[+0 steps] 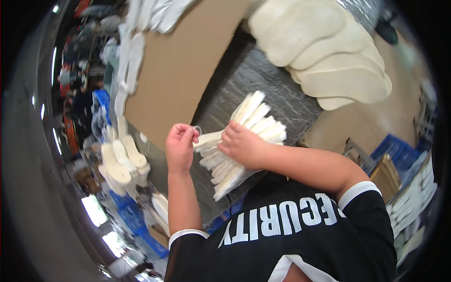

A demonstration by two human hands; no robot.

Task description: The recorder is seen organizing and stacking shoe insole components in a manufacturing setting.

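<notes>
My left hand (178,144) is closed in a pinch, with a thin pale loop (198,129) standing out from its fingertips. The loop's material is too small to make out. Close by, my right hand (244,146) curls over a bundle of cream-white, fleecy insoles (230,176), stacked on edge and fanned out. One flat cream piece (209,139) sticks out of that bundle toward my left fingers. Under the bundle is a dark, plastic-covered table (253,70). My palm hides the bundle's middle.
Large cream insole-shaped pieces (324,51) overlap in a pile at the far right of the table. A brown cardboard sheet (183,61) covers its left side, with white pieces (159,14) at the far end. More insoles (117,164) stand left, and a blue crate (394,152) stands right.
</notes>
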